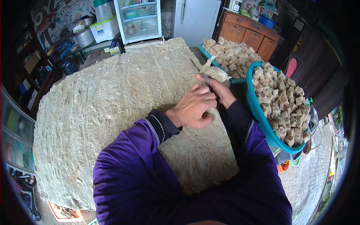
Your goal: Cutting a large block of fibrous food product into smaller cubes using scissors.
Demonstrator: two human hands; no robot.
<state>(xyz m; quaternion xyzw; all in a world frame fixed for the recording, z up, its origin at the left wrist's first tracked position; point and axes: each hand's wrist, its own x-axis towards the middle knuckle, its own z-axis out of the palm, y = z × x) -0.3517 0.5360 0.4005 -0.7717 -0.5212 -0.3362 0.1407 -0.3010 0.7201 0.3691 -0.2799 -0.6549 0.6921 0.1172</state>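
Observation:
A large pale, fibrous slab, apparently mineral wool (112,92), spreads before me, with a ragged surface and loose strands. My left hand (195,105) rests at its right edge with curled fingers; what lies under them is hidden. Just beyond, touching the left fingers, my right hand (220,88) grips a narrow grey tool (207,79). Only a curved strip of that tool shows by the thumb, so its kind is unclear. A torn, whitish tuft of fibre (215,71) lies beside the right hand at the slab's edge.
To the right, a teal tub (253,109) is heaped with small cubes (281,104) of similar material. Another teal tub (239,81) of cubes stands behind it. At the back are a glass-door cabinet (139,21), a refrigerator (197,22) and a wooden cupboard (247,32).

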